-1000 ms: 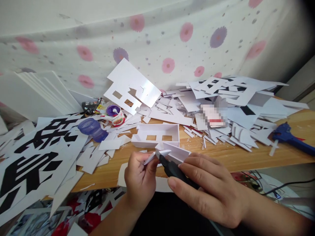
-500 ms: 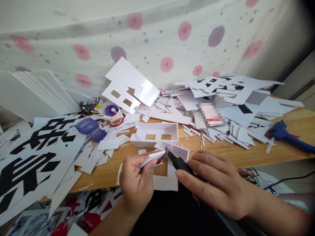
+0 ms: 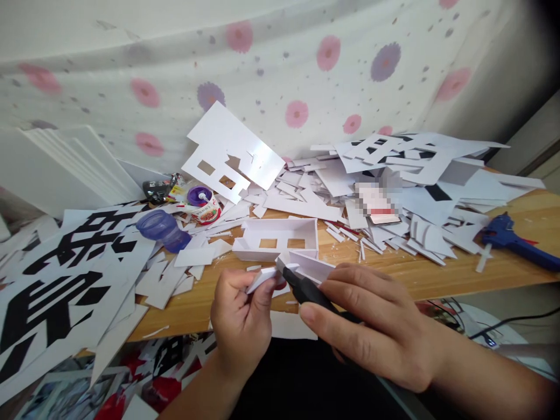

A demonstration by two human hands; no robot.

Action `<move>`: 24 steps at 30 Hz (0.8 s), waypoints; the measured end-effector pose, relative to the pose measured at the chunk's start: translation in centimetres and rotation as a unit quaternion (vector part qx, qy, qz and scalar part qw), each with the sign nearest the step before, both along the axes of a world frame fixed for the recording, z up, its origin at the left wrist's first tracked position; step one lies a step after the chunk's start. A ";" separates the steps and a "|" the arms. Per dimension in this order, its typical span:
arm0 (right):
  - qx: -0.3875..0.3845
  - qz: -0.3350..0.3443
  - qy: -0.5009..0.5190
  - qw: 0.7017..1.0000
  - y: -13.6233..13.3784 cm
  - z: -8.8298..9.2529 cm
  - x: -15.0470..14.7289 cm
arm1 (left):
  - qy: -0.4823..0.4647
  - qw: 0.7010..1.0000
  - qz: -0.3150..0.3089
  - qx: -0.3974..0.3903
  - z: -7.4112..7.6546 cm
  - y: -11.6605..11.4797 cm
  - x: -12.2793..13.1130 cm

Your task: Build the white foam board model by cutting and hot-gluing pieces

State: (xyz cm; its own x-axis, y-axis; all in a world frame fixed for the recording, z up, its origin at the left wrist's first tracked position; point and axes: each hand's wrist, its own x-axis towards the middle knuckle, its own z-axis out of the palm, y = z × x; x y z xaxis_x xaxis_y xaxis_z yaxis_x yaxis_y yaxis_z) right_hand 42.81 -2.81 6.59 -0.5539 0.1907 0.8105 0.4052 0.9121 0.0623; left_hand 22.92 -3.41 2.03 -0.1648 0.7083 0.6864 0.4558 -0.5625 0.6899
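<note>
My left hand pinches a small strip of white foam board between thumb and fingers. My right hand is closed around a black-handled utility knife, whose blade lies against the right end of the strip. Just beyond my hands stands an open white box-like piece with two rectangular cutouts, on the wooden table. An angled white panel rests in front of it, partly covered by the knife. Another white sheet sits at the table edge below the knife.
White scraps are heaped along the back. Printed sheets with black characters cover the left side, near a purple cup and a food tub. A blue glue gun lies at the right.
The knife and my right hand have moved left, bringing the blade further over the strip. My left hand stays nearly in place, keeping its pinch.
</note>
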 end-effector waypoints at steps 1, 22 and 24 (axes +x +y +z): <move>-0.004 -0.003 -0.004 1.000 0.0 0.0 0.0 | -0.001 1.000 -0.001 -0.004 -0.2 -0.1 -0.1; -0.199 -0.247 -0.143 0.937 4.3 -12.5 7.5 | -0.300 0.906 -0.104 -0.280 0.8 1.6 -0.3; -0.205 -0.266 -0.155 0.929 4.9 -13.7 7.8 | -0.299 0.905 -0.107 -0.282 0.7 1.8 -0.2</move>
State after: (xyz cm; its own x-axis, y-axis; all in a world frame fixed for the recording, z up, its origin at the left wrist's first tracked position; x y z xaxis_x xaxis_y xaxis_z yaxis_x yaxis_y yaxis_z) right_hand 50.56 2.10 -7.16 -0.4880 0.7620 0.4257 0.8259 0.5610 -0.0574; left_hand 22.72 -1.65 2.70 -0.2047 0.9781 0.0388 -0.1729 -0.0751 0.9821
